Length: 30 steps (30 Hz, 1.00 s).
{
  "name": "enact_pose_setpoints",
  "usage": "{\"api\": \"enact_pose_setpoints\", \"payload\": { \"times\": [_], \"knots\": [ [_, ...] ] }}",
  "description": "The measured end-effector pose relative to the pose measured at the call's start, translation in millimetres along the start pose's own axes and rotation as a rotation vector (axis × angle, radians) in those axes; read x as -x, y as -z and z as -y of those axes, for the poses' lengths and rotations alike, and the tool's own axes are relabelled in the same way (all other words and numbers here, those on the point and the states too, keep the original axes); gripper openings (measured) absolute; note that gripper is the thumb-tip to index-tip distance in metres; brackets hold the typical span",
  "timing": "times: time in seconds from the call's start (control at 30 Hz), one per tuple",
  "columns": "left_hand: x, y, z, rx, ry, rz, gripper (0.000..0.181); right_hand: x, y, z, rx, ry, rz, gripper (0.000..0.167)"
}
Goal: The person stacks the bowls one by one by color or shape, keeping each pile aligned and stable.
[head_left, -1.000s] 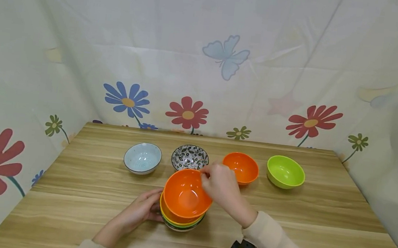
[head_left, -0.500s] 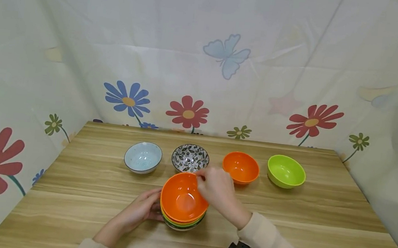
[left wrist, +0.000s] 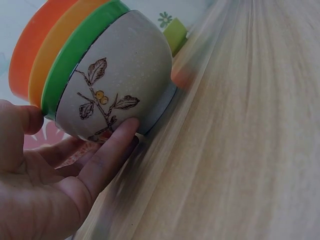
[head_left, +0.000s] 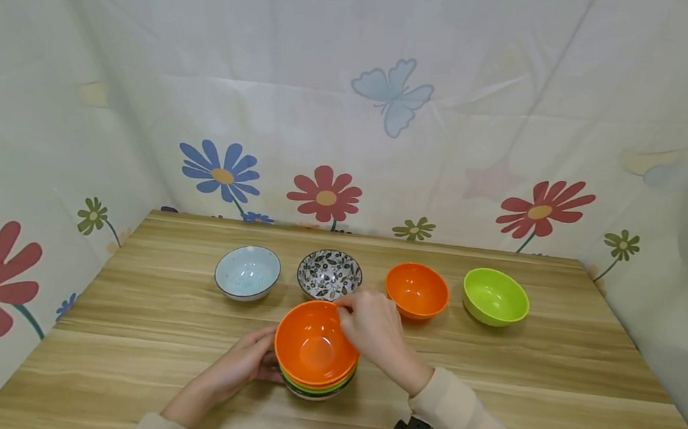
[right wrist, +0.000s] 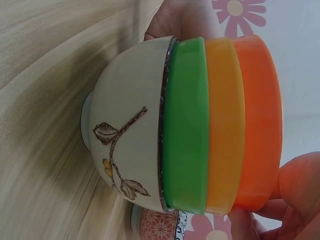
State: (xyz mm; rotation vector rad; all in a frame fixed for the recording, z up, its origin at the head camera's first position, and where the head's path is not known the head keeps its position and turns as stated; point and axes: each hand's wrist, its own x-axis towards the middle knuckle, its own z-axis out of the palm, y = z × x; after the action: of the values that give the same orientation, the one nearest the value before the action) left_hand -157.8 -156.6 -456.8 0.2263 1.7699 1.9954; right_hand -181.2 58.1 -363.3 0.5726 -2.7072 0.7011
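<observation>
A stack of bowls stands in front of me. On top is an orange bowl (head_left: 316, 344), above a yellow-orange bowl (right wrist: 225, 125), a green bowl (right wrist: 186, 125) and a cream bowl (left wrist: 125, 75) with a leafy branch print. My right hand (head_left: 373, 326) pinches the orange bowl's far right rim between thumb and fingers. On the stack's left side my left hand (head_left: 247, 361) rests, its fingers fairly straight against the cream bowl and its thumb by the green bowl's rim. The lower bowls' insides are hidden.
Behind the stack, a row of bowls crosses the wooden table (head_left: 115, 358): a pale blue bowl (head_left: 247, 274), a black-and-white patterned bowl (head_left: 329, 274), another orange bowl (head_left: 416, 292) and a lime-green bowl (head_left: 495, 298). A flowered curtain (head_left: 266, 115) hangs behind the table.
The top orange bowl has come down and slightly left with my right hand, settling into the stack and covering more of the yellow-orange bowl. My left hand has stayed put.
</observation>
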Motion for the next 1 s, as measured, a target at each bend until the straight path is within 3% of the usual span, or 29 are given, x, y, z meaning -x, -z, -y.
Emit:
{"api": "enact_pose_setpoints", "payload": {
  "times": [0.63, 1.0],
  "knots": [
    [-0.9, 0.2, -0.9, -0.004, 0.014, -0.004, 0.059, -0.4, -1.7, -3.7, 0.038, -0.018, 0.037, 0.011],
    [0.0, -0.4, -1.7, -0.007, 0.016, -0.001, 0.061, 0.2, -3.7, -5.2, 0.043, 0.028, 0.021, 0.011]
  ]
}}
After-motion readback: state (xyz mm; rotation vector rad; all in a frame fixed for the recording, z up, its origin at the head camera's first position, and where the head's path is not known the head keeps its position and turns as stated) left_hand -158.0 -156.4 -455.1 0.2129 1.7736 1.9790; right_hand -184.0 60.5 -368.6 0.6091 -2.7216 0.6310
